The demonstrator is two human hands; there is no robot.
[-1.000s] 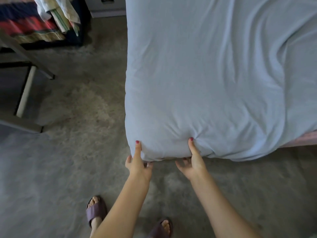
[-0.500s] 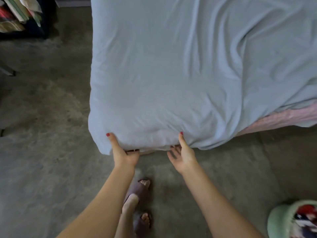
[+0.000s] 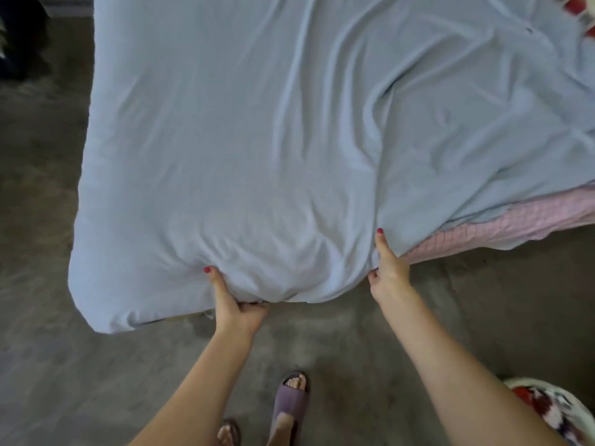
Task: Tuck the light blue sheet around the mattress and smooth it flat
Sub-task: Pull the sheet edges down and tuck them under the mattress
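Two hands: at lower centre, left hand and right hand pinch the sheet's hem, thumbs on top, fingers curled under, likely to tuck it.
Sheet: wrinkled light blue cotton sheet covers most of the frame.
Mattress: pink quilted mattress edge bare at right, untucked.

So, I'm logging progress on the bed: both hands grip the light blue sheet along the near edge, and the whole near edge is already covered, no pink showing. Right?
Not quite. Both the left hand and right hand grip the light blue sheet at the near edge, but the head view shows the pink mattress uncovered right of the right hand.
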